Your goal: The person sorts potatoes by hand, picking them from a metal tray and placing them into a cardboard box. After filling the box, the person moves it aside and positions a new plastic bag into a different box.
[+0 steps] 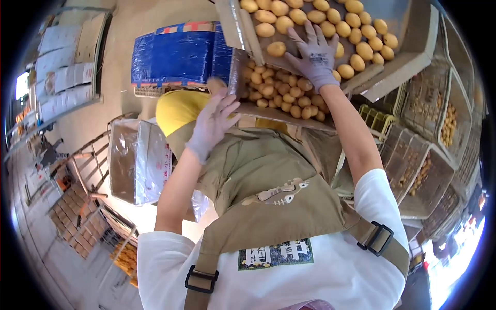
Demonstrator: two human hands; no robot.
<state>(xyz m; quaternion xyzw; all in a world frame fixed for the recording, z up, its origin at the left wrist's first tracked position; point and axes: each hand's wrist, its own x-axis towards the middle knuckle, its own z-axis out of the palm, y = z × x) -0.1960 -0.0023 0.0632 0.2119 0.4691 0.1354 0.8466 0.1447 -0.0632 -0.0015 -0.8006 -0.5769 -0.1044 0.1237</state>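
Note:
My right hand (316, 58), in a pale grey glove, lies spread over a layer of smooth yellow oval fruits (363, 50) on a sloping tray (413, 57) with raised sides. Its fingers are apart and touch the fruits by the tray's middle. Just below, a box (281, 112) holds a heap of browner round fruits (279, 90). My left hand (209, 124), gloved alike, is raised to the left of that box with its fingers extended. Beyond those fingertips appears a blurred brownish round shape (217, 85), and I cannot tell whether the hand touches it.
A blue plastic-wrapped carton (173, 57) stands left of the box. Close to my left arm is a film-wrapped carton (150, 163). Plastic crates (413, 165) with more fruits line the right side. A stack of boxes (77, 222) and metal rails (95, 173) are farther left.

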